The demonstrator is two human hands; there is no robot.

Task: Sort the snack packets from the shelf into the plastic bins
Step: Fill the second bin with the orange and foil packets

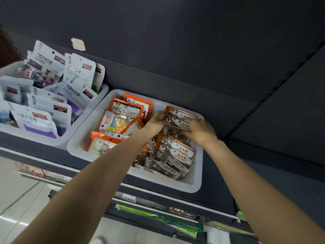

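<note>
**Both hands on a stack of stone candy packets in the right-hand bin**

Clearly, the packets in play are flat orange-edged pouches with clear windows showing small pebble-like sweets and white oval labels. The held stack (179,118) stands at the back right of the white plastic bin (197,173) on the dark shelf (216,196). The left hand (155,123) curls its fingers around the stack's left edge, and the right hand (200,131) grasps it from the right, fingers wrapped over the front packet. Nearer the camera in the same bin lies a second row of stone candy packets (175,157), overlapping like tiles. Their labels read "STONE CANDY" under Chinese characters. The bin's left half holds orange pouches (121,120) with a cartoon figure and the word "SUGAR"; one shows a barcode on its back.

Just beside it, to the left, a second white bin (98,95) holds white and purple pouches (42,120) with Chinese print and small dark red labels.
</note>
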